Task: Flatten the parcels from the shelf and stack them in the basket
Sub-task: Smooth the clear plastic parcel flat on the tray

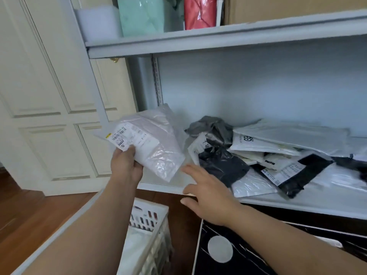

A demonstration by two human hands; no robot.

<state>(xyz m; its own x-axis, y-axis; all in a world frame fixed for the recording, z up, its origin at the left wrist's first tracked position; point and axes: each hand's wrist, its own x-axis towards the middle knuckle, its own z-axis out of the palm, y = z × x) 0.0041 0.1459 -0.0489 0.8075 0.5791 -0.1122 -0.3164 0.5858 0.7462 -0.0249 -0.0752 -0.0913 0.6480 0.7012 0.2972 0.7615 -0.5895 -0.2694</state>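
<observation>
Head view: parcels (264,155) crowding shelf (297,203)

**What the view hides or cuts off**

The label (132,138) on the mailer (156,143) above the left hand (125,165) is too blurred to read, and the thumb covers its lower corner. The left fingers are hidden behind the mailer. Right of the right hand (208,197), the parcels (264,153) overlap, so their count cannot be told; the pile runs off the right edge. Below the left forearm, the basket (151,217) is partly covered by the arm and cut by the bottom edge; its contents show only as a white blur. Below the right forearm, a black box (220,261) is cut by the bottom edge. Above both hands, the upper shelf items (198,12) are cropped at the top.
</observation>
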